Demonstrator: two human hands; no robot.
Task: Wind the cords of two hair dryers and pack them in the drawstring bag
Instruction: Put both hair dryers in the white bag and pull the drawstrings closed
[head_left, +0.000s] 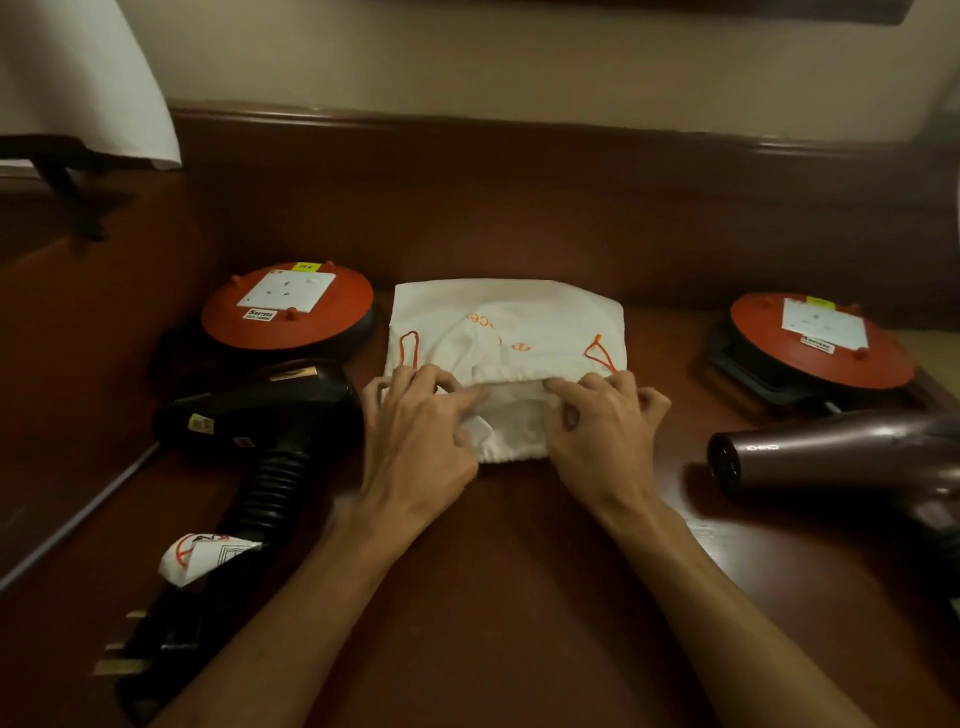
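We have packed nothing so far: the white bag (506, 332) lies flat on the table (519, 571), the black dryer (260, 415) just left of it, the brown dryer (831, 457) well to the right. Whether the cords are wound, we cannot tell. Our left hand (415, 436) and right hand (602, 431) rest palm-down at the bag's near edge, fingers pinching the hem, apparently spreading the mouth open.

Single head view, wide-angle, looking forward and down, close over wooden table (519, 597), wall beyond.
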